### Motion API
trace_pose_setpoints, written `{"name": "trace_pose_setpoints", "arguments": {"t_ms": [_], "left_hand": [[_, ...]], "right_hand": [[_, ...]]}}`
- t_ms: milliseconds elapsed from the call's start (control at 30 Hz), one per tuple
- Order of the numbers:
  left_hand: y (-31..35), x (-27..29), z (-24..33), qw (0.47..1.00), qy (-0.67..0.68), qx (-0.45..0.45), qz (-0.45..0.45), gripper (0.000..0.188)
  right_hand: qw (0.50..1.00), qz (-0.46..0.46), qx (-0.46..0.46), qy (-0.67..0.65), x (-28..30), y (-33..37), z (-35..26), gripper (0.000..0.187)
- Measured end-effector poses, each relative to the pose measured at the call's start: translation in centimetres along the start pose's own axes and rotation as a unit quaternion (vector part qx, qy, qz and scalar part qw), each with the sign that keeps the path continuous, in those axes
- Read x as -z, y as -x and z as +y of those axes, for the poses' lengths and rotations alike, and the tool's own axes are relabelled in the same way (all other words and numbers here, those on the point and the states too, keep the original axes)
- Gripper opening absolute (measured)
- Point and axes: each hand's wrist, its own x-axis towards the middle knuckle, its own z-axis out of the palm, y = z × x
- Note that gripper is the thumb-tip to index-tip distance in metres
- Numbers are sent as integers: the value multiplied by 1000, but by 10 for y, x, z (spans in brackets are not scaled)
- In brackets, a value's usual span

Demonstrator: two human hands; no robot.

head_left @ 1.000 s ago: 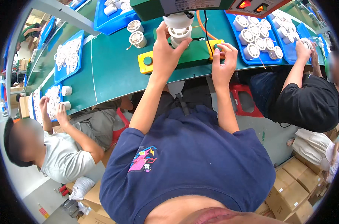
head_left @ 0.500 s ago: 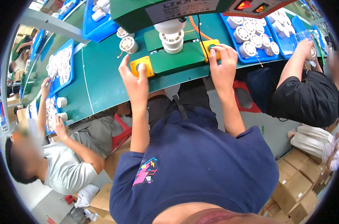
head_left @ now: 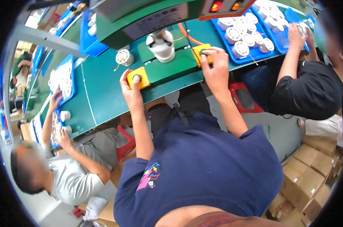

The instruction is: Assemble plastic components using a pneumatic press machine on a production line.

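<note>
As the left hand (head_left: 133,94) rests at one yellow box (head_left: 144,78), thumb on its button (head_left: 138,77), we find the right hand (head_left: 217,70) at a second yellow box (head_left: 197,53), each grip apart; beyond, a white cylindrical part (head_left: 166,56) stands on the green base (head_left: 171,69) beneath the white press head (head_left: 158,40).

Blue trays (head_left: 93,46), loose white cylindrical parts (head_left: 124,57) and a green press (head_left: 173,69) flanked by yellow button boxes (head_left: 143,78) lined a green surface (head_left: 107,89).

A factory workshop in full swing: a green bench (head_left: 103,87), fitted with a press (head_left: 152,23), is shared by workers (head_left: 311,90), blue trays (head_left: 93,46) are filled with white parts (head_left: 240,49), cartons (head_left: 298,176) are stacked.
</note>
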Motion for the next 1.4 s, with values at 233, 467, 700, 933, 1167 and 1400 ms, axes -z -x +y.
{"name": "trace_pose_setpoints", "arguments": {"t_ms": [233,467,700,933,1167,1400], "left_hand": [[4,-10,9,995,-88,-40,35,44],[6,-6,4,992,-102,-57,37,43],[5,-9,2,987,-135,-84,34,43],[6,-3,1,990,-113,-80,33,46],[11,-4,0,991,-116,-71,15,48],[7,-4,3,990,-114,-78,18,47]], "right_hand": [[981,-2,5,-193,-8,15,-49,15],[979,-70,-41,-187,-63,-12,-68,62],[978,-7,-5,-210,-76,-22,-68,65],[963,-48,-56,-258,-73,-23,-77,65],[957,28,-29,-286,-44,-17,-90,61],[988,127,-40,-79,33,15,-26,51]]}}
